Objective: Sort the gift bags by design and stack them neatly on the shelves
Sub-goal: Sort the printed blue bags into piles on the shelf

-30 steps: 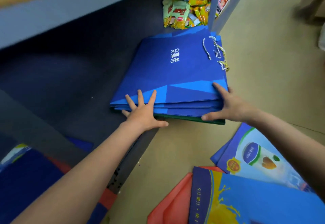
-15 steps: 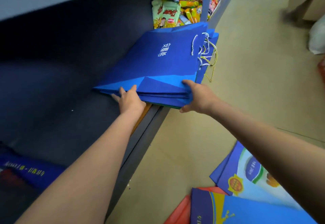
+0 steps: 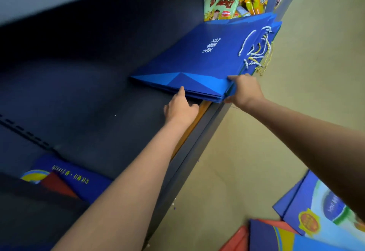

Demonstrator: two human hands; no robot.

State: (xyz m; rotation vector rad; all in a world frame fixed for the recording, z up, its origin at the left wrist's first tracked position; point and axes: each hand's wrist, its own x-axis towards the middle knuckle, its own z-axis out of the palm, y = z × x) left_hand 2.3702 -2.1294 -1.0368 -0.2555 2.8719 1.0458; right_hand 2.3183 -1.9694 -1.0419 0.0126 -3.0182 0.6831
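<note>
Our left hand (image 3: pixel 180 108) lies flat and unclenched on the dark shelf (image 3: pixel 94 100), fingertips against the near edge of the stack (image 3: pixel 197 63), gripping nothing. The stack, just beyond those fingers, is several flat royal-blue bags with paler blue triangles along the near edge, white lettering on top and twisted white and yellow cords (image 3: pixel 256 51) at the far right end. Our right hand (image 3: pixel 245 91) pinches the stack's near right corner, thumb on top and fingers below, with snacks (image 3: pixel 233 0) well beyond it.
</note>
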